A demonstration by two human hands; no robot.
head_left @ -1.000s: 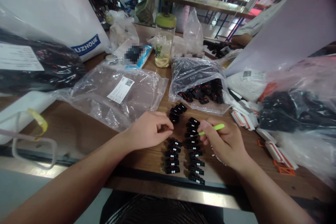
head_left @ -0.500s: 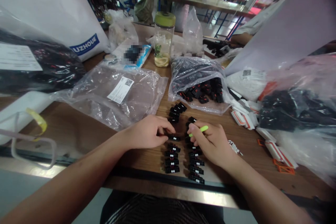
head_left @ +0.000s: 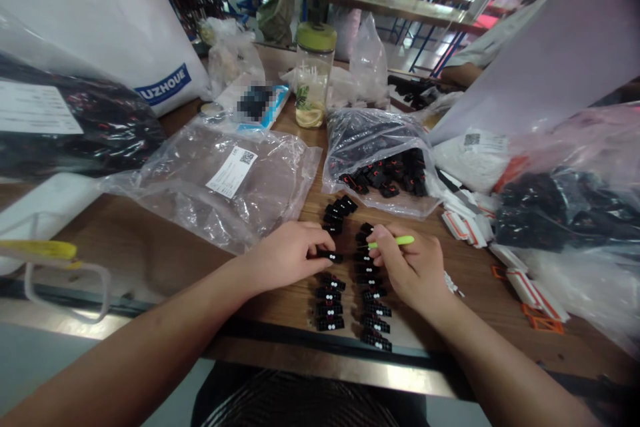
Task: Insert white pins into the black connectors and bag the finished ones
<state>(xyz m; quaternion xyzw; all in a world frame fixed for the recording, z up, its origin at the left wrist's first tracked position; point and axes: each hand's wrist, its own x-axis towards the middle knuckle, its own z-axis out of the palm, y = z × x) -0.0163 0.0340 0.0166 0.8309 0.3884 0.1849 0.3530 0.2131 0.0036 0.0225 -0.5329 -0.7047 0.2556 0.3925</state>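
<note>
Gripping, right hand (head_left: 417, 270): a green-handled tool (head_left: 400, 241), at a column of black pieces (head_left: 372, 295).
Left hand (head_left: 290, 255): fingers pinched on a single black piece (head_left: 335, 257), between the hands.
Beyond both hands: a clear bag (head_left: 380, 137) of black parts (head_left: 387, 177).

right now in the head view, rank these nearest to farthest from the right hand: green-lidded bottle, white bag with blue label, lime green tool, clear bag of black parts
1. Lime green tool: held in the right hand.
2. Clear bag of black parts: beyond the hand.
3. Green-lidded bottle: farther back, left of that bag.
4. White bag with blue label: far left.
</note>
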